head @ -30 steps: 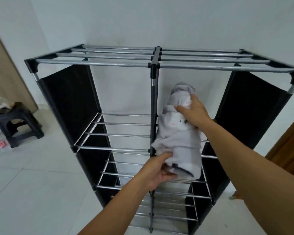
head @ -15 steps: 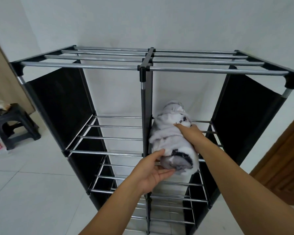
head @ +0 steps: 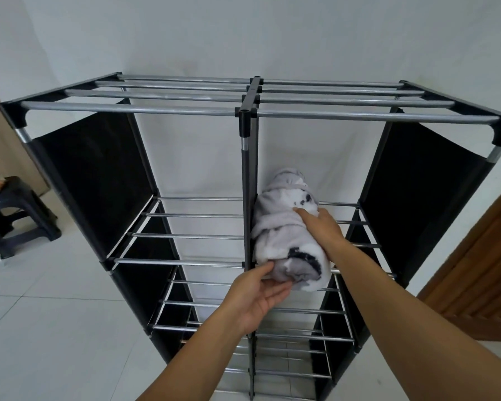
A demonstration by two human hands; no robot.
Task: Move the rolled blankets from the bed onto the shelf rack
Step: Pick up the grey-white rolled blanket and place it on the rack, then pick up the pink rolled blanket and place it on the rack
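The left hand, palm up with fingers relaxed, cups the near end of one rolled grey-and-white fleece blanket. The right hand lies flat on top of it. The roll's long axis runs front to back on the second tier, right bay, of the black-and-silver metal-bar shelf rack, touching the centre post. One black plastic stool stands far left.

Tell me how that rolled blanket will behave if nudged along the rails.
The rolled blanket looks soft and floppy, so it would likely sag between the shelf rack rails. Being cylindrical, it may roll sideways. Loose folds suggest it could unroll.
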